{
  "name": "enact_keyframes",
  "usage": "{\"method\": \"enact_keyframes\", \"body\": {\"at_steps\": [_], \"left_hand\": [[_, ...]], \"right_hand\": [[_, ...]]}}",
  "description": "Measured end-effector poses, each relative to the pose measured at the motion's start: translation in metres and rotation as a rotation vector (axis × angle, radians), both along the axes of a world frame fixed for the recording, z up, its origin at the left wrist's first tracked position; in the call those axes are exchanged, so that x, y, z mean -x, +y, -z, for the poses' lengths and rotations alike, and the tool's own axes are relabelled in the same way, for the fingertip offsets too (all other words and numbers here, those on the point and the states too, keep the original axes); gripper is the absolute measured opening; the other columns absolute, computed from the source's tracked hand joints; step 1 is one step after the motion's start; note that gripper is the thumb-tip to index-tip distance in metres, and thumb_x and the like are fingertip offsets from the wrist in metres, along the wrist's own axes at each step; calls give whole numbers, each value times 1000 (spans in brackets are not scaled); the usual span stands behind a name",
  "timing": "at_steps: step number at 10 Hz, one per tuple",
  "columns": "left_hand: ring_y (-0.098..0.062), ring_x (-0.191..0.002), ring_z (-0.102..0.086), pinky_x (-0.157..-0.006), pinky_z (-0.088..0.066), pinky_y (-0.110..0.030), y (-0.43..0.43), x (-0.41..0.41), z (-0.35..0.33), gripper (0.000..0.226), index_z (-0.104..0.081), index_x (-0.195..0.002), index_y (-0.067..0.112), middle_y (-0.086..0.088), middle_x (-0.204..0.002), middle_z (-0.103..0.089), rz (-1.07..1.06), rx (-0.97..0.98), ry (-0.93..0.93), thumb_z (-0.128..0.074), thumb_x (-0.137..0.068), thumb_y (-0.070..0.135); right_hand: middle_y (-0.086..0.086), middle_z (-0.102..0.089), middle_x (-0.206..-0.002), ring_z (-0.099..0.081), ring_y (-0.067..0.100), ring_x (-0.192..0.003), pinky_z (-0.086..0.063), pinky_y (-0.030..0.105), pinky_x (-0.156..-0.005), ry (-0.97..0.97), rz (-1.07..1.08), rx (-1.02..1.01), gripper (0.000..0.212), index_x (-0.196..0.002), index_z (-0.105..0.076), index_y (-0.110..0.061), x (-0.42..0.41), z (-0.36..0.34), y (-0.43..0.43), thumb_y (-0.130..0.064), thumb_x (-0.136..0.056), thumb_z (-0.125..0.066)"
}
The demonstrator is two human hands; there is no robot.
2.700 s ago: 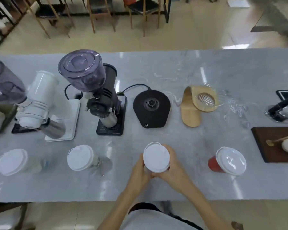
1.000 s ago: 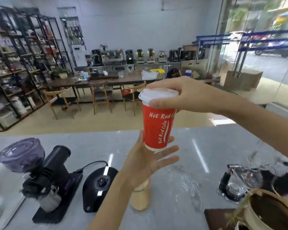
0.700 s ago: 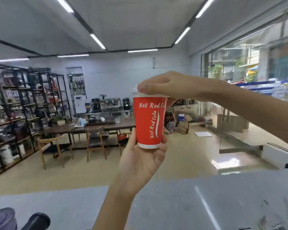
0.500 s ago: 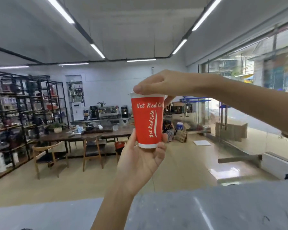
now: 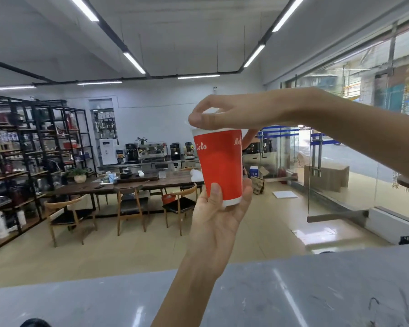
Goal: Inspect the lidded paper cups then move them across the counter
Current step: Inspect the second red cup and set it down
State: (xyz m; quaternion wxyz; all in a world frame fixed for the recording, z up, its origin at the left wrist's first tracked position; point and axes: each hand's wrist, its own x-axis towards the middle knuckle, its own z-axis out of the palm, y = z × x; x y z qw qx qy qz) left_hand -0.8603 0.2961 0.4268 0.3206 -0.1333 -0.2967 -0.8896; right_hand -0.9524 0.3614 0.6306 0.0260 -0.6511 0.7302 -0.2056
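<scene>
A red paper cup (image 5: 219, 161) with white lettering and a white lid is held upright at eye height, well above the grey marble counter (image 5: 293, 291). My left hand (image 5: 219, 215) cups its base from below, thumb against the front wall. My right hand (image 5: 224, 114) reaches in from the right and covers the lid, fingers wrapped over the rim. The lid is mostly hidden under those fingers. The other lidded cups are out of view.
Only the far strip of the counter shows at the bottom. Beyond it lie a tiled floor, a long wooden table (image 5: 128, 185) with chairs, black shelving (image 5: 33, 149) at left and glass doors (image 5: 340, 149) at right.
The cup was lifted off the counter to eye height with my head tilting up. In the last half second it turned about its axis, so the lettering now sits toward both side edges.
</scene>
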Motion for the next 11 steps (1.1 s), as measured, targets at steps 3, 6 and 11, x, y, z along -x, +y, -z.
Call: {"method": "enact_keyframes", "body": {"at_steps": [3,6,11], "left_hand": [[-32,-115,-68,-101,-50,-57,7,4,-10,70,-30,-144,16,-18,-135,-58,-246,106,38,-67,-85,14],[-42,-127,-56,-94,-54,-56,-5,-18,-17,71,-46,-143,1,-26,-142,-53,229,-108,-52,-51,-96,54],[-39,-128,-49,-83,-58,-44,-11,-22,-21,36,-59,-128,1,-28,-127,-64,163,-159,92,-57,-96,16]], "right_hand": [[5,-39,-138,-59,11,-83,-62,30,-55,-13,68,105,92,-139,-26,-54,-5,9,-1,-62,-64,-80],[4,-42,-144,-66,10,-80,-56,17,-51,-61,-49,129,102,-144,-29,-54,-8,-3,9,-63,-57,-80],[-12,-49,-140,-59,11,-109,-62,41,-77,32,-60,-45,92,-146,-30,-53,-20,-7,18,-77,-64,-64]]}}
